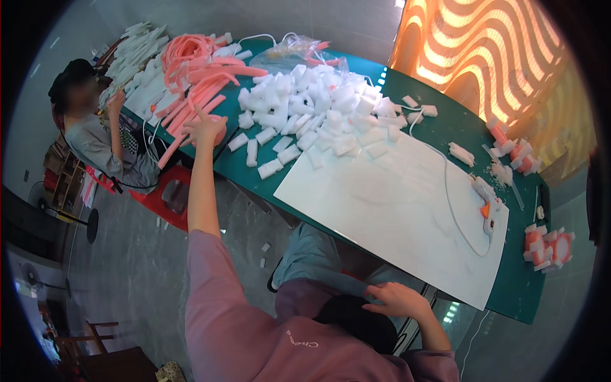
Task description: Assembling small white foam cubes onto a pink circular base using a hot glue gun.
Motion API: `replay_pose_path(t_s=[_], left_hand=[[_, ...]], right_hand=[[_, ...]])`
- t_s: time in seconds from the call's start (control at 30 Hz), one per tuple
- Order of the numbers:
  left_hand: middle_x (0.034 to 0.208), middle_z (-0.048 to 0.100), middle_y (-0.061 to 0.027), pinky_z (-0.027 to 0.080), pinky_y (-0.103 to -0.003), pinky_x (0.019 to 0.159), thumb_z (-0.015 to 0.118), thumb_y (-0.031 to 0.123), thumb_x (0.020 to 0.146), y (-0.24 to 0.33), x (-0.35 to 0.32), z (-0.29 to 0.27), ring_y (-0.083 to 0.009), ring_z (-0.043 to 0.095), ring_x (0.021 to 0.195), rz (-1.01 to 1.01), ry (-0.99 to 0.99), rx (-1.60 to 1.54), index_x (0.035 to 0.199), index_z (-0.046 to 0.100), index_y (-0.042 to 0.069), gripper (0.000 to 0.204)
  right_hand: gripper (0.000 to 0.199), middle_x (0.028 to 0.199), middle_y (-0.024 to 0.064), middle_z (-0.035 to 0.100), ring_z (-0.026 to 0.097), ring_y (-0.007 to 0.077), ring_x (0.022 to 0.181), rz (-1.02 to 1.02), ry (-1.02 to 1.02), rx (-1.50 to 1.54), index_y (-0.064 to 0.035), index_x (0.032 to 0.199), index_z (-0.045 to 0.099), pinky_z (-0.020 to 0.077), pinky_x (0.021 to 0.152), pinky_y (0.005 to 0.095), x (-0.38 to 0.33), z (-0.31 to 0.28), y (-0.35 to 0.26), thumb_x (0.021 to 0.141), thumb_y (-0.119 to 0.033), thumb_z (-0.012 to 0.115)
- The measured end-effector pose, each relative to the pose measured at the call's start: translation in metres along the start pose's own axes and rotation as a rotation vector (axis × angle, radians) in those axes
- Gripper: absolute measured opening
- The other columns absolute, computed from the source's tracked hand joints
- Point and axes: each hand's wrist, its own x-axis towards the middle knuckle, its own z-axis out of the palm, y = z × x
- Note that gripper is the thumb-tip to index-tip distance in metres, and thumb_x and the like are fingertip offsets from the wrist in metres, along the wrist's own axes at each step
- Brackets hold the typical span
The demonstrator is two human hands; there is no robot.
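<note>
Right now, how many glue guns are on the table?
1. A single white glue gun with an orange trigger lies at the right end of the white sheet, its white cord looping back across the sheet. Another could be hidden under the foam piles.

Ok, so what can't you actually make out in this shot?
Head view only:
- Left hand: palm faces away over the pink foam strips, so any grip is hidden.
- Right hand: what lies under it on the lap is unclear.
- Glue gun: details too small.
- Clear plastic bag: contents blurred.
</note>
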Motion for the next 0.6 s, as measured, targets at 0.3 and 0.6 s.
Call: replay_pose_path(t_s=[0.3, 0.6], left_hand=[[0.129, 0.026, -0.0332, 0.014, -0.072, 0.087, 0.064, 0.062, 0.054, -0.009, -0.005, -0.012, -0.0515, 0.031, 0.116, 0.016, -0.166, 0.109, 0.139, 0.001, 0.030, 0.110], [0.132, 0.026, -0.0202, 0.019, -0.060, 0.095, 0.075, 0.036, 0.057, 0.086, -0.147, -0.090, -0.0390, 0.028, 0.121, 1.145, 0.280, -0.580, 0.136, 0.006, 0.005, 0.109]], right_hand=[[0.039, 0.094, 0.0146, 0.059, 0.057, 0.0321, 0.085, 0.025, 0.075, 0.033, -0.0052, 0.106, 0.052, 0.0462, 0.074, 0.0369, -0.019, -0.002, 0.000, 0.083, -0.037, 0.052], [0.028, 0.093, 0.0110, 0.057, 0.058, 0.0246, 0.083, -0.199, 0.636, 0.181, -0.0046, 0.103, 0.054, 0.0467, 0.072, 0.0317, -0.040, -0.063, -0.016, 0.078, -0.014, 0.061]])
